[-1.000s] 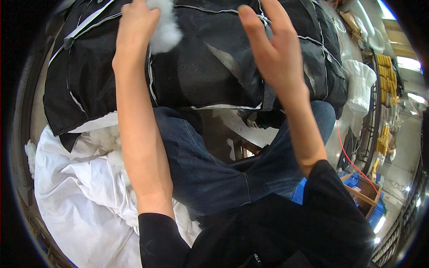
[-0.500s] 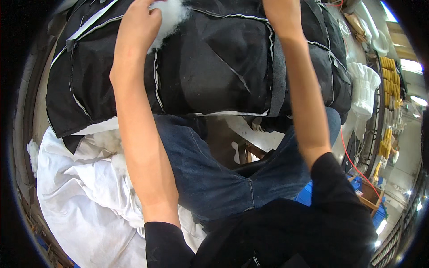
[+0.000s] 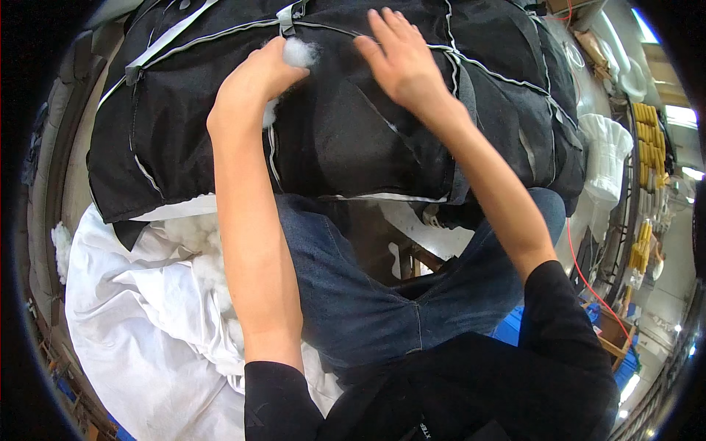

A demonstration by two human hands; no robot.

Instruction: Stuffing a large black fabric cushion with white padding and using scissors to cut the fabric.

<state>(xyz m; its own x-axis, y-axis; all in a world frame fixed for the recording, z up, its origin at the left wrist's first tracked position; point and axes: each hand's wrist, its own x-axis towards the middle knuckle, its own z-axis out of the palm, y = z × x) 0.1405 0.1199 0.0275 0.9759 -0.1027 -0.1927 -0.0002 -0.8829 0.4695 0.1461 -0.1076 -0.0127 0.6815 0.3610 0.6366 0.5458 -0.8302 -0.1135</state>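
So the big black quilted cover (image 3: 346, 125) with the grey piping lies across the person's lap, and both hands are up on it. The left hand (image 3: 250, 88) is closed around a tuft of white stuffing (image 3: 300, 53), pinching it right at the top seam of the cover, next to a little grey strap loop (image 3: 288, 15) near the cover's far edge. A bit more white fluff shows under the palm, against the cover's vertical seam.

The right hand (image 3: 401, 62) is flat and open on the cover, fingers spread, gripping nothing, just pressing the fabric a little to the right of the stuffing tuft. That's the main change: half a second ago the right hand was up off the top of the picture with only the forearm showing, and now it's come back down onto the cover close to the left hand. The left hand has barely shifted, still on the same wad at the same seam, though the wad looks smaller and more tucked in than a second ago.

Below the cover's near edge you see the blue jeans (image 3: 368, 294), and to the left of the cover, hanging off its lower left corner, a white fabric sheet (image 3: 132, 331) with loose clumps of stuffing (image 3: 202, 257) on it. Right of the cover there's a white stack (image 3: 607, 158) and some yellow items (image 3: 647, 136) on a rack.
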